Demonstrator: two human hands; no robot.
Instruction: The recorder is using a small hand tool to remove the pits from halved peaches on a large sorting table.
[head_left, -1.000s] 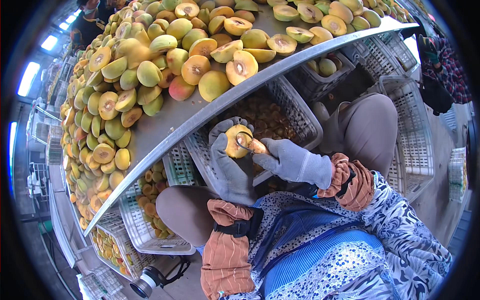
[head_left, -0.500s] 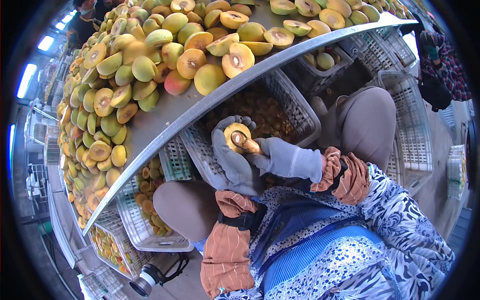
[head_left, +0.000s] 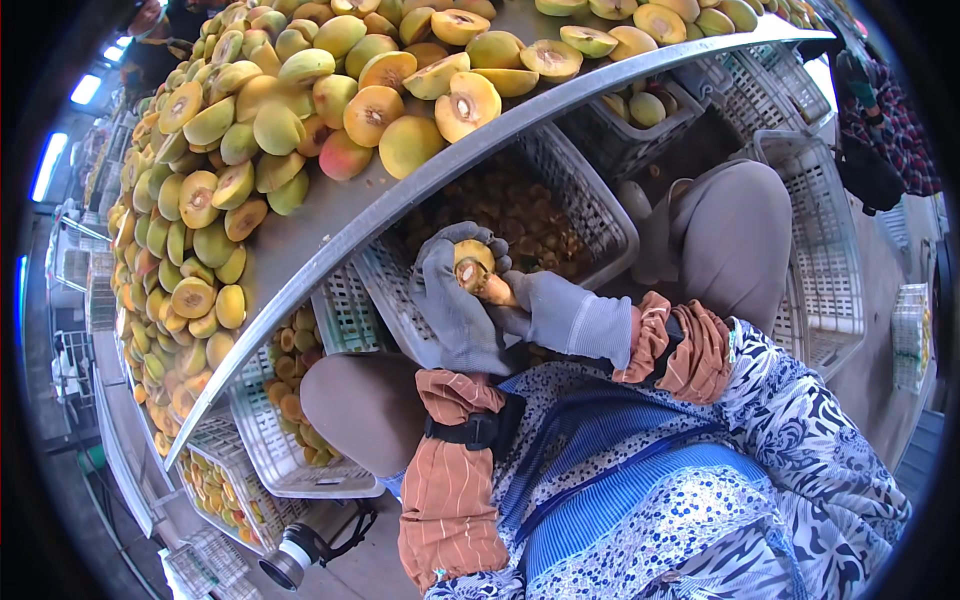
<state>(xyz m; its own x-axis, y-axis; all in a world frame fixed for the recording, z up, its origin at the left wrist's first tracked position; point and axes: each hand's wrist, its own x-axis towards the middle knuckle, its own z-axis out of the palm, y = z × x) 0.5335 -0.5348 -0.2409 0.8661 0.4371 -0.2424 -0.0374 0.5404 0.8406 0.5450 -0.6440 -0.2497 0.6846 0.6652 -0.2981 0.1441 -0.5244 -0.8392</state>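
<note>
My left hand [head_left: 455,315], in a grey glove, is closed around a yellow peach half [head_left: 474,250] with its cut face turned up. In my gloved right hand [head_left: 570,312] is a pitting tool with a wooden-looking handle [head_left: 498,291]. Its rounded metal end rests against the middle of the peach, at the stone. Both hands are held close together over a grey plastic crate [head_left: 610,240], in which brownish stones and scraps lie. My fingers partly hide the peach's rim and the tool's grip.
A metal table [head_left: 345,215] with a raised edge curves across in front, heaped with halved peaches [head_left: 285,130]. Beneath it, a crate [head_left: 285,470] of peach halves stands at my left, another crate [head_left: 650,130] at the far right. A person's checked sleeve [head_left: 880,110] shows at right.
Both hands have shifted slightly left, still on the peach and tool. The left fingers now cover more of the peach, and the tool's end has turned within the cut face.
</note>
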